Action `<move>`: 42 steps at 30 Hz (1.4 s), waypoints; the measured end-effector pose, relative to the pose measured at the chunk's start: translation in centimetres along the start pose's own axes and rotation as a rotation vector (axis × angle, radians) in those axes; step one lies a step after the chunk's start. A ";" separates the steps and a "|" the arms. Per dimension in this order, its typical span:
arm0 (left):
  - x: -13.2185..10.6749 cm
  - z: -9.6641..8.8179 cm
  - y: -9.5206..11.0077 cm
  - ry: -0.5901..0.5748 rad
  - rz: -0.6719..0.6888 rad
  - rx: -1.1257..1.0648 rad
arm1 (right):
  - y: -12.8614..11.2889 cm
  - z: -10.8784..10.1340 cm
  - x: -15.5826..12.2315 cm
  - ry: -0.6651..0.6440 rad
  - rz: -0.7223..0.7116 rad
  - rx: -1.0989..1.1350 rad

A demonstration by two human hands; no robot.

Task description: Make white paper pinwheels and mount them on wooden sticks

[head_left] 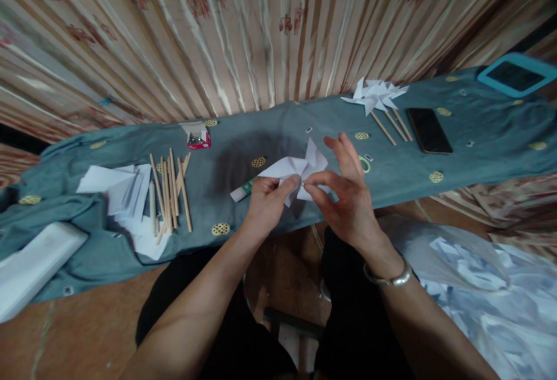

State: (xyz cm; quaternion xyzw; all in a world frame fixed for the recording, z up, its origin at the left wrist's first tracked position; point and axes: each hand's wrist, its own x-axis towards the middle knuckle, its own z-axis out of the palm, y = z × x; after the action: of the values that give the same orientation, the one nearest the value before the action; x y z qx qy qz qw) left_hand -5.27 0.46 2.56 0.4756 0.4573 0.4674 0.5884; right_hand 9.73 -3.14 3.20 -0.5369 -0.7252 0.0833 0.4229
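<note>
A white paper pinwheel (315,162) with folded blades is held over the table edge. My left hand (270,201) grips it by the left side, thumb pressed near its centre. At that centre, my right hand (348,203) pinches a tiny shiny pin between thumb and forefinger, its other fingers raised. Beneath the pinwheel a white and green tube (240,192) lies partly hidden by my left hand. Just beyond my right hand is a pale green ring of tape (365,164). A small red box (199,138) stands open with shiny metal bits inside.
Several wooden sticks (172,191) and white paper sheets (111,185) lie left. White pinwheels on sticks (375,97), a phone (429,130) and a blue-framed tablet (517,74) are right. A white block (41,264) sits far left; a clear bag of papers (483,281) stands lower right.
</note>
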 end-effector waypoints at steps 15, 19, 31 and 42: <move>-0.4 0.5 0.5 -0.020 -0.016 -0.093 | 0.2 0.1 -0.1 -0.003 0.007 0.000; -0.3 0.3 0.3 -0.011 -0.025 -0.059 | 0.2 0.1 -0.1 -0.003 0.019 0.006; -0.4 0.4 0.5 -0.003 -0.019 -0.031 | 0.3 0.0 0.0 -0.011 0.005 0.002; -0.3 0.2 0.2 -0.007 0.014 -0.091 | 0.7 0.1 0.1 0.017 0.043 0.043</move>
State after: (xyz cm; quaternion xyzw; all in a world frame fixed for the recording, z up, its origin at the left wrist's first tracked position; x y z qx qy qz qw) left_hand -5.11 0.14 2.78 0.4533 0.4301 0.4901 0.6077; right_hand 10.11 -2.76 2.76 -0.5440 -0.7078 0.1035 0.4387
